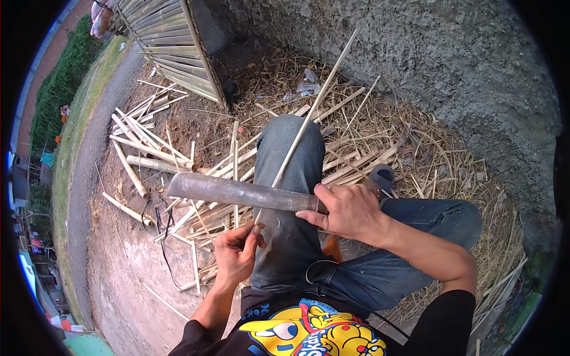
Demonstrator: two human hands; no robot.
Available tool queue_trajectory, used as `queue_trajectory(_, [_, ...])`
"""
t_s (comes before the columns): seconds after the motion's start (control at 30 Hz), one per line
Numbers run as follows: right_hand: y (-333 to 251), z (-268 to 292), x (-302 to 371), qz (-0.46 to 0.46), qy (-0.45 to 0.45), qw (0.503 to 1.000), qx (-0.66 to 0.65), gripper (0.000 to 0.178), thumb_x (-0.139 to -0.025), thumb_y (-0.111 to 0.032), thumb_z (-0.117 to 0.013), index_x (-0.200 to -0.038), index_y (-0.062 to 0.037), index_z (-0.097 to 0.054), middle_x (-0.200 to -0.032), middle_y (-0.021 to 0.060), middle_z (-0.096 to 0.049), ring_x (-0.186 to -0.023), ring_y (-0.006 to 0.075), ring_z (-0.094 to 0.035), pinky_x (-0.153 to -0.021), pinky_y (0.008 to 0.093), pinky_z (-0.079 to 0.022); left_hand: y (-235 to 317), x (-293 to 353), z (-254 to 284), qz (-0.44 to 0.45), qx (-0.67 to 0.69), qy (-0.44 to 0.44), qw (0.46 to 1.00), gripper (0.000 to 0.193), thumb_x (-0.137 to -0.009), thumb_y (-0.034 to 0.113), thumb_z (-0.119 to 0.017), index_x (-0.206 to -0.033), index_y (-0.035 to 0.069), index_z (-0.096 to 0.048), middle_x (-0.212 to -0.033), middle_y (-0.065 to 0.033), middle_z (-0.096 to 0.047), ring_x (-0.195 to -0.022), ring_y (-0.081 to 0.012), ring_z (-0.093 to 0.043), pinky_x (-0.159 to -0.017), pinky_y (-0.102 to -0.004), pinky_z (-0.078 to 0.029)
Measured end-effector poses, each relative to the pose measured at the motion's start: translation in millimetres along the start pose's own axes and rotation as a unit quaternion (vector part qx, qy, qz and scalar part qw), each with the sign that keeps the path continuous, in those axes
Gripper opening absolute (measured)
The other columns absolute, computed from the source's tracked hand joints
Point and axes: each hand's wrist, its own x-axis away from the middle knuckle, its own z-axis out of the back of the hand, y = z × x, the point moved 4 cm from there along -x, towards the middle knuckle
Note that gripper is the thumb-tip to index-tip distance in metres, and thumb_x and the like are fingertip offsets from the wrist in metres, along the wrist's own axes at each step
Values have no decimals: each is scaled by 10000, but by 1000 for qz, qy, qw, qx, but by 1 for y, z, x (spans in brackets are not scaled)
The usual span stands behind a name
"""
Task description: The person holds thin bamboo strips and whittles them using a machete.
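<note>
My left hand (236, 252) pinches the near end of a long, thin bamboo strip (303, 130). The strip slants up across my jeans-covered knee (289, 139), its far end pointing toward the wall. In my right hand (350, 212) is a machete (237, 191), gripped at its handle, most of which my fingers hide. Its broad, dull grey blade lies crosswise to the left, over the strip and just beyond my left hand. Whether the edge touches the strip I cannot tell.
Split bamboo pieces (157, 151) lie in a heap to the left and under my knee. A slatted bamboo panel (172, 47) stands at the back left. The rough grey wall (439, 71) rises behind. Dry shavings (439, 157) cover the ground on the right. A black strap (168, 252) lies on the left.
</note>
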Motion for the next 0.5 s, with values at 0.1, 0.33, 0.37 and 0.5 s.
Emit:
queue_trajectory(0.1, [12,7,-4,7,30,998,62,610,-950,-647,-545,-855,-50,-629,-565,147,-616,-521,335,-672,-470,439,-534,-11,13,10,59,28,-11,998,173,-1010,51,-613,-1043,-61,-740,-682,-16,-656,-618,-37,-551,-554,-199,-413])
queue_trajectory(0.33, [97,51,-20,-229,54,971,-44,626,-998,-613,-495,-853,-19,-629,-522,140,-583,-546,368,-662,-507,491,-500,-9,21,18,36,46,-2,998,176,-1003,58,-629,-1062,-67,-737,-688,-32,-662,-570,-63,-561,-541,-211,-435])
queue_trajectory(0.37, [77,47,-14,-202,28,977,-53,622,-997,-615,-494,-868,-22,-633,-525,134,-585,-548,363,-665,-508,493,-503,-11,22,17,31,42,9,999,177,-1003,55,-626,-1061,-71,-736,-691,-30,-662,-590,-73,-582,-557,-217,-457])
queue_trajectory(0.5, [12,3,8,2,-2,999,36,614,-944,-672,-530,-913,-69,-643,-580,146,-627,-564,355,-683,-512,457,-538,-13,19,19,11,-37,-24,999,172,-997,-2,-585,-1070,-80,-720,-752,-49,-687,-653,-90,-617,-600,-233,-493])
